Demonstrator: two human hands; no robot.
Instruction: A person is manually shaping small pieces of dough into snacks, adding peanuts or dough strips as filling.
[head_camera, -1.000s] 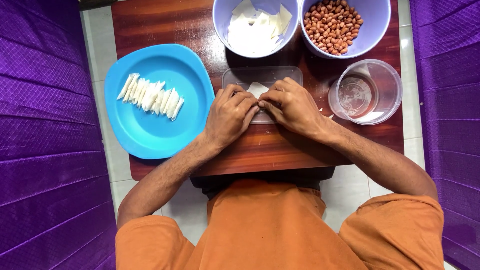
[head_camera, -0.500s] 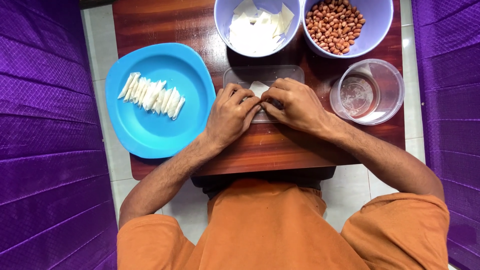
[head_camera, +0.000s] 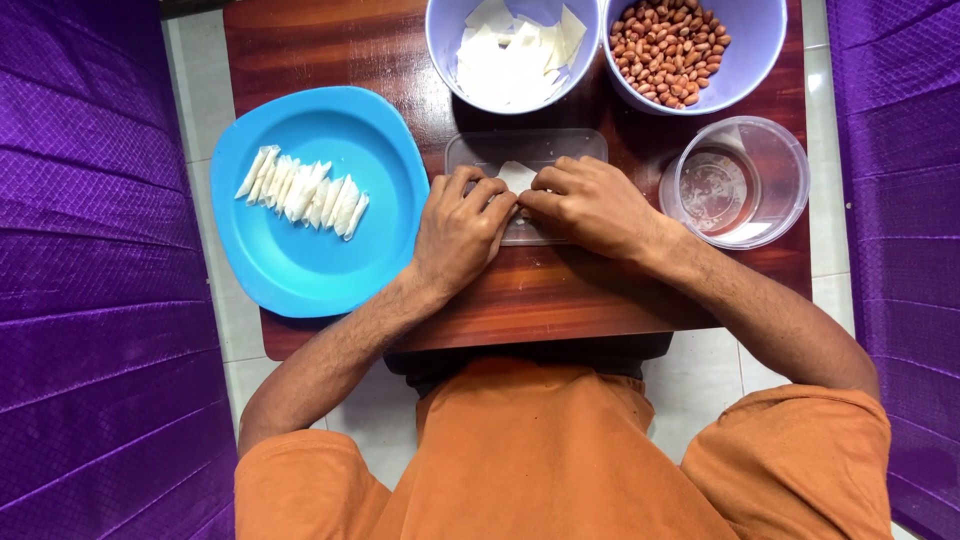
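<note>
Both hands pinch a white pastry sheet over a clear tray on the wooden bench.

The left hand (head_camera: 462, 235) and right hand (head_camera: 590, 205) meet fingertip to fingertip, fingers closed narrow on the white pastry sheet (head_camera: 517, 176), which lies on the clear plastic tray (head_camera: 480, 150). A blue plate (head_camera: 300, 260) of folded pieces (head_camera: 302, 187) sits left, a clear container (head_camera: 770, 150) right; beyond stand a bowl of sheets (head_camera: 445, 55) and a bowl of peanuts (head_camera: 755, 60).

We are covering most of the white wrapper (head_camera: 517, 176) with our left hand (head_camera: 462, 232) and right hand (head_camera: 590, 207); the top edge is cutting off both bowls (head_camera: 440, 40).
</note>
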